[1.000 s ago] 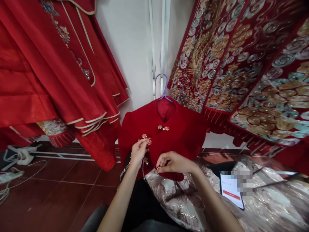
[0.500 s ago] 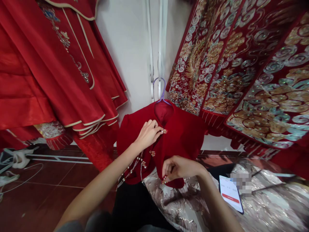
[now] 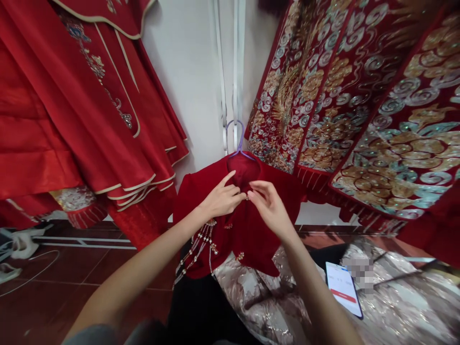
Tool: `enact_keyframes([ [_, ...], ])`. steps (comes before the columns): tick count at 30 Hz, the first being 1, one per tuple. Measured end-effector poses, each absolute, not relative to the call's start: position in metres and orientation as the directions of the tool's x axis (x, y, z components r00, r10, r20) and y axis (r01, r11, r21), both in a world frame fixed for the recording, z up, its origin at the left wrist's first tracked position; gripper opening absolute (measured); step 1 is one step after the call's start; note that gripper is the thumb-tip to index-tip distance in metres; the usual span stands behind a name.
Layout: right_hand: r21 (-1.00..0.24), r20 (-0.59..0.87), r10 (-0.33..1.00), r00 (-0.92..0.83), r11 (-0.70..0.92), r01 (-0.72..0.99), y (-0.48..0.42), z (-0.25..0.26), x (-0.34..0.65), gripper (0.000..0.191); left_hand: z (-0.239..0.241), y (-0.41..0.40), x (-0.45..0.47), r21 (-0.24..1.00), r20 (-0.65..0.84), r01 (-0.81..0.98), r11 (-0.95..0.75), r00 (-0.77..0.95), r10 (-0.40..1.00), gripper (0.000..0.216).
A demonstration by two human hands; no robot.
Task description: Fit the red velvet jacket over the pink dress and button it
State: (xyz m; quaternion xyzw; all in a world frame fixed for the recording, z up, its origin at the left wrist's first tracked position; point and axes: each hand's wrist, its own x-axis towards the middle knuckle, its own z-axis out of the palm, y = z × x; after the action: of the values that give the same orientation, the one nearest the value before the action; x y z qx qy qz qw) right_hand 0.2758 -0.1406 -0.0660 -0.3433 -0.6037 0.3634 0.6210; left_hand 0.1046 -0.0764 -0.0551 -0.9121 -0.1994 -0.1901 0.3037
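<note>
A red velvet jacket (image 3: 197, 187) hangs in front of me on a purple hanger (image 3: 243, 134). At its neck opening, my left hand (image 3: 223, 197) pinches a small beaded button (image 3: 247, 196), index finger stretched out. My right hand (image 3: 269, 207) has thumb and index fingertips pressed at the same button, its other fingers curled loosely; fingertips partly cover the button. Further down the front edge are two more ornamental buttons, one at mid-chest (image 3: 228, 226) and a lower button (image 3: 240, 257). A beaded tassel (image 3: 205, 239) dangles on the jacket's left side.
Red satin garments with pale piping (image 3: 122, 143) hang at left. Embroidered red garments (image 3: 345, 120) hang at right. A phone (image 3: 343, 290) lies on shiny patterned fabric (image 3: 406, 302) at lower right. White shoes (image 3: 23, 244) and a metal rail (image 3: 89, 242) are low at left.
My right hand has let go of the lower button at the hem and moved up to meet my left hand at the neck button. My left index finger has stretched out.
</note>
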Motion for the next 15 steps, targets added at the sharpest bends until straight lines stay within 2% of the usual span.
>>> enact_keyframes([
  [3, -0.871, 0.491, 0.869, -0.066, 0.488, -0.058, -0.126, -0.059, 0.25, 0.061, -0.05, -0.081, 0.102, -0.505, 0.425, 0.51, -0.697, 0.849, 0.313, 0.028],
  [6, -0.917, 0.347, 0.938, -0.02, 0.343, 0.203, -0.12, -0.066, 0.242, 0.089, -0.042, -0.086, 0.09, -0.471, 0.412, 0.626, -0.621, 0.779, 0.473, 0.032],
  [8, -0.887, 0.277, 0.96, 0.039, 0.24, 0.394, -0.12, -0.077, 0.251, 0.099, -0.033, -0.085, 0.077, -0.436, 0.427, 0.702, -0.563, 0.712, 0.558, 0.032],
  [11, -0.788, 0.283, 0.958, 0.049, 0.203, 0.582, -0.122, -0.095, 0.276, 0.098, -0.019, -0.074, 0.054, -0.281, 0.512, 0.798, -0.533, 0.595, 0.62, 0.029],
  [15, -0.582, 0.386, 0.918, 0.096, 0.162, 0.797, -0.12, -0.102, 0.314, 0.082, -0.005, -0.056, 0.031, -0.036, 0.604, 0.812, -0.582, 0.482, 0.634, 0.026],
])
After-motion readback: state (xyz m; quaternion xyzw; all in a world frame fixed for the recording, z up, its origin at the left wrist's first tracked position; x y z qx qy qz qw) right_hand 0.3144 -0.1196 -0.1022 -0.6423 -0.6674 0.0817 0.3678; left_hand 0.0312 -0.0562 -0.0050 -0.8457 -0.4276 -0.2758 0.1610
